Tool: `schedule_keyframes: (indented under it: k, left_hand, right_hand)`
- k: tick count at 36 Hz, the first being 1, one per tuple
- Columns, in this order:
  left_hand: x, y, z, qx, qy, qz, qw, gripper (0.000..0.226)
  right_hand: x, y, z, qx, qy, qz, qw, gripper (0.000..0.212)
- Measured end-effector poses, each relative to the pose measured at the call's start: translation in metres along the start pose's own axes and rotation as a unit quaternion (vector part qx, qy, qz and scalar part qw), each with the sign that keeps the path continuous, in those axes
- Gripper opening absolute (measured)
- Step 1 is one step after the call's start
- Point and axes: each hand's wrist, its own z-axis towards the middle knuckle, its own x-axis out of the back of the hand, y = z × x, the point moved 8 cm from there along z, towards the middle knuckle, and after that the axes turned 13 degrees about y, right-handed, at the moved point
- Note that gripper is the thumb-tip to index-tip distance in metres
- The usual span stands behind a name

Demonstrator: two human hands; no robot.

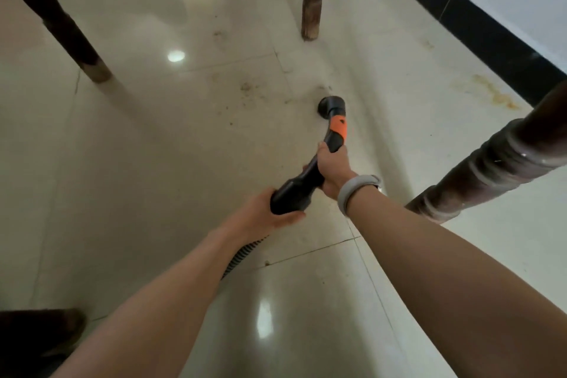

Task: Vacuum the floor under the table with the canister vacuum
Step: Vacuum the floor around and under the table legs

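A black vacuum handle [294,193] with an orange collar [337,127] ends in a small round black nozzle [331,106] that sits on the pale tiled floor [153,147]. My right hand [333,169] grips the curved neck just below the orange part. My left hand [267,213] holds the thick rear end of the handle, where the ribbed hose [245,250] runs back under my forearm. Brown crumbs and dust [248,90] lie on the tiles just left of the nozzle. The canister itself is out of sight.
Dark turned wooden table legs stand at the far left [61,24], far centre [313,0], right [491,159] and bottom left [36,334]. A black skirting [478,24] and white wall run along the right. Yellowish stains [487,92] mark the floor near the skirting.
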Motion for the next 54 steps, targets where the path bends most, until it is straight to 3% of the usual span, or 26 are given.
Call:
schedule_keyframes:
  k: [5, 12, 18, 24, 28, 32, 35, 41, 48, 54]
  left_hand:
    - [-0.028, 0.011, 0.011, -0.019, -0.04, 0.026, 0.999, 0.05]
    - [-0.023, 0.028, 0.025, -0.034, -0.015, 0.022, 0.999, 0.039]
    - [-0.009, 0.017, 0.013, -0.006, 0.008, -0.037, 0.999, 0.036]
    - [0.009, -0.012, -0.014, 0.019, 0.076, -0.116, 0.99, 0.014]
    - [0.019, -0.057, -0.041, 0.118, 0.134, -0.094, 0.979, 0.037]
    - [0.031, -0.083, -0.069, 0.153, 0.162, -0.101, 0.97, 0.056]
    - [0.04, -0.091, -0.086, 0.149, 0.173, -0.082, 0.97, 0.041]
    - [0.052, -0.093, -0.105, 0.148, 0.203, -0.075, 0.965, 0.032]
    - [0.063, -0.089, -0.103, 0.138, 0.189, -0.059, 0.97, 0.032]
    - [0.055, -0.056, -0.069, 0.079, 0.129, -0.077, 0.985, 0.027]
  right_hand:
    - [0.039, 0.002, 0.022, -0.005, 0.044, 0.038, 0.998, 0.052]
    - [0.036, -0.012, 0.028, -0.015, 0.048, 0.053, 0.997, 0.057]
    - [-0.012, -0.028, 0.02, 0.039, -0.027, -0.047, 0.998, 0.055]
    - [-0.06, -0.013, -0.013, 0.078, -0.086, -0.115, 0.987, 0.06]
    - [-0.084, 0.009, -0.045, 0.089, -0.132, -0.15, 0.976, 0.062]
    - [-0.105, 0.032, -0.075, 0.099, -0.18, -0.173, 0.963, 0.064]
    - [-0.114, 0.044, -0.09, 0.105, -0.206, -0.175, 0.957, 0.059]
    - [-0.132, 0.054, -0.114, 0.098, -0.246, -0.184, 0.947, 0.048]
    - [-0.136, 0.051, -0.113, 0.096, -0.231, -0.176, 0.952, 0.051]
    - [-0.099, 0.033, -0.07, 0.062, -0.138, -0.118, 0.981, 0.061]
